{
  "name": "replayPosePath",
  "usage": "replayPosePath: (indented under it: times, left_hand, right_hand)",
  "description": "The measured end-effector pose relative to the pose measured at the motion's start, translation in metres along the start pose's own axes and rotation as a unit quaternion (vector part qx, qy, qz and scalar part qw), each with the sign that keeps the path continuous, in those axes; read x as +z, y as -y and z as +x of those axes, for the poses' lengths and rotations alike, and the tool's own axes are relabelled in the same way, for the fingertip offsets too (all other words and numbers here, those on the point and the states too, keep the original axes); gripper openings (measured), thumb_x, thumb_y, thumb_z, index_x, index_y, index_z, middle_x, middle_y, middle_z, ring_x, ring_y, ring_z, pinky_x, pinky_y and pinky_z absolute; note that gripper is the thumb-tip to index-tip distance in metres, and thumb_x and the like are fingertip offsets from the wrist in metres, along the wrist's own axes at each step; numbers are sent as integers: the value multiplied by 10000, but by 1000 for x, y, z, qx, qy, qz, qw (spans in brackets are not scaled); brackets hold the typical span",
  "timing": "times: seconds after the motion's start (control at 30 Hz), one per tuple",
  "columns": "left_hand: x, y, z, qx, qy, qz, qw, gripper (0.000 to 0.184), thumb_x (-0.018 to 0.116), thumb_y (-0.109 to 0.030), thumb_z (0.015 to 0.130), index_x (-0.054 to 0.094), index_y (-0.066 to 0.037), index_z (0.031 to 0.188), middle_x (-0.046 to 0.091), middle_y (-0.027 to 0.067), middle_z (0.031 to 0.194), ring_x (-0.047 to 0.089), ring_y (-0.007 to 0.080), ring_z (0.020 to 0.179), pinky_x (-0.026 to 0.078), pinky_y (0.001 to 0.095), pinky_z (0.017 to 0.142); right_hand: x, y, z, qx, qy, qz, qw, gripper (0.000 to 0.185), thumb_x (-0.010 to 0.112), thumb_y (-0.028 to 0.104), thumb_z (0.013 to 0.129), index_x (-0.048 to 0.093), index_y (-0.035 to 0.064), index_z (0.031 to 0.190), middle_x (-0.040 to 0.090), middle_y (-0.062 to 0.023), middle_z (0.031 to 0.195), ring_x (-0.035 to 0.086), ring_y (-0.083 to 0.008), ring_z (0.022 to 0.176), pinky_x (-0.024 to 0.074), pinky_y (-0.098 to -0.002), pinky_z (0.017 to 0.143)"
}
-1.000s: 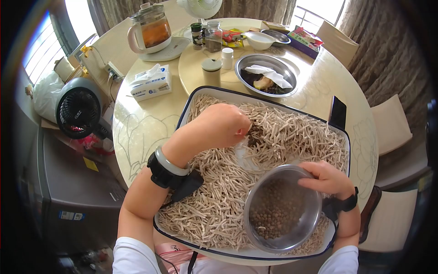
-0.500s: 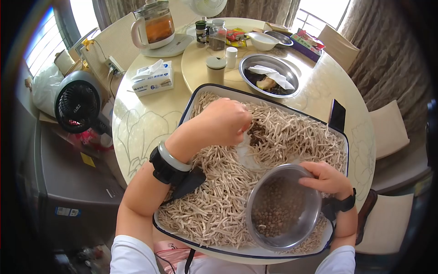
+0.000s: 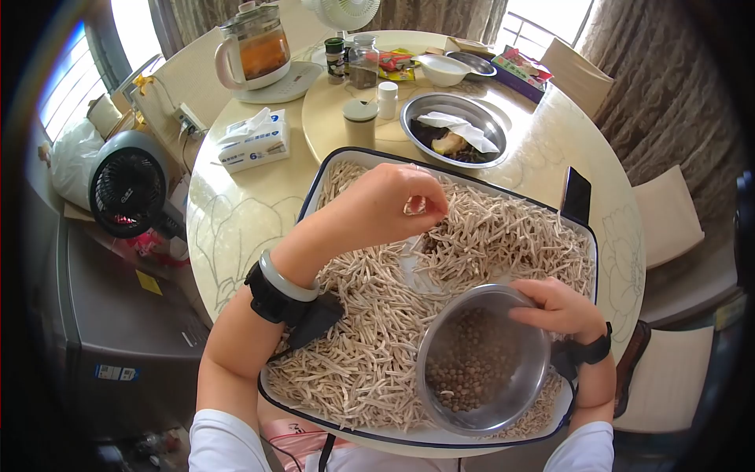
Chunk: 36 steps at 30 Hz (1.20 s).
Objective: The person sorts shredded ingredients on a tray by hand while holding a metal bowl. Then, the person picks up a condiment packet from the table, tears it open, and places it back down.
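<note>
Left hand (image 3: 399, 203): since the earlier frame it has turned, so thumb and forefinger now form a small loop above the pale sticks (image 3: 370, 330).
Left grip: the two fingertips look drawn together; whether anything is pinched between them, I cannot tell.
Right hand (image 3: 562, 311): clamped on the rim of a metal bowl (image 3: 528, 366), thumb over the inner wall.
Metal bowl: slanted above the near right part of the tray (image 3: 563, 405), with brown pellets (image 3: 464, 366) gathered inside.
Tray: sticks cover most of it, around a bare white patch near the middle; dark bits (image 3: 432, 242) show among them, just below the left hand.
How far along: apparently partway, with many pellets in the bowl and dark bits left among the sticks; what lies underneath is hidden.
Counter (image 3: 228, 197): beyond the tray stand a tissue box (image 3: 255, 145) and a basin (image 3: 413, 126); a phone (image 3: 576, 197) lies beside the tray's far right corner.
</note>
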<state>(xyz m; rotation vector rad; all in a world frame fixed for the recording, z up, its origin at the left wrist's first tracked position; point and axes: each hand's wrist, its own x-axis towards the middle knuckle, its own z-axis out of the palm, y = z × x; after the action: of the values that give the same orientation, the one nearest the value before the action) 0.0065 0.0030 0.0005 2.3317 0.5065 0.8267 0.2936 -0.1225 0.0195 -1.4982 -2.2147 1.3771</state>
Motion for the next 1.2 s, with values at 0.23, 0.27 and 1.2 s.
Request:
replayPosePath:
  times: [0.23,0.27,1.2]
  left_hand:
    - [4,19,-6,17,72,224,972,11,690,-91,777,687,-94,787,647,50,778,625,270,809,477,395,750]
    - [5,18,-6,11,84,228,970,10,690,-94,776,687,-94,785,642,50,769,623,270,813,475,395,756]
    - [9,4,-6,40,105,104,988,42,701,-66,791,690,-60,832,666,64,807,634,232,789,504,360,731]
  right_hand:
    - [2,-6,1,-55,-7,-11,998,301,587,196,944,588,35,1198,628,-87,740,616,-187,620,477,-301,588]
    - [1,-6,1,-47,-2,-15,999,304,585,193,944,586,35,1204,630,-90,750,619,-188,631,481,-303,598]
    - [1,-3,1,-39,-6,-18,999,316,597,191,935,585,20,1200,634,-102,770,625,-204,657,489,-307,621]
